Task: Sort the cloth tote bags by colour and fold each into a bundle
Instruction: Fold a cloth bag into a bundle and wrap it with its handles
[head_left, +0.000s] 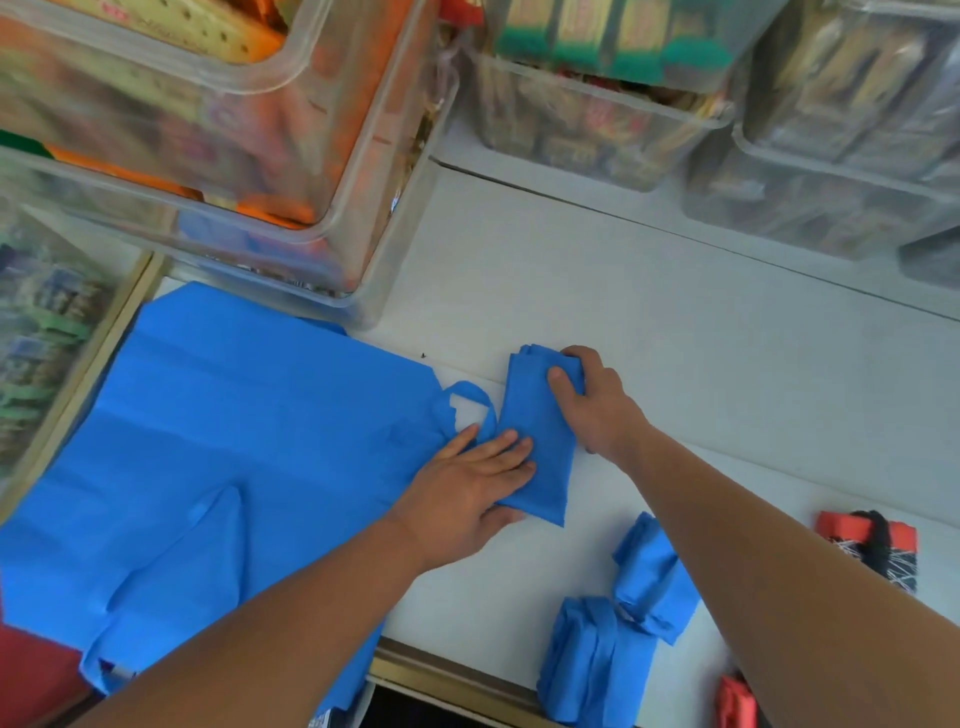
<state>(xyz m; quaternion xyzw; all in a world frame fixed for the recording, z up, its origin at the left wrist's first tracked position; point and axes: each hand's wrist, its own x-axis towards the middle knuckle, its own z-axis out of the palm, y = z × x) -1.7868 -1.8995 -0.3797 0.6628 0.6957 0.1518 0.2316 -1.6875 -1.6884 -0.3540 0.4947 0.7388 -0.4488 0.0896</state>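
Nearer than the folded blue bag (537, 415), two blue bundles (597, 660) lie on the white bench (675, 338). The left hand (467, 488) presses flat on its near end; the right hand (597, 400) grips its far end. Clear bins (363, 234) stand beyond.

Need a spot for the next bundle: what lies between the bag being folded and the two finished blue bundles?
Nothing: that stretch is bare white table, as the head view shows.

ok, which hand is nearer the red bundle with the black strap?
Right. The right hand grips the far end of the folded bag, left of the red bundle. The left hand rests on the bag's near end, even farther left.
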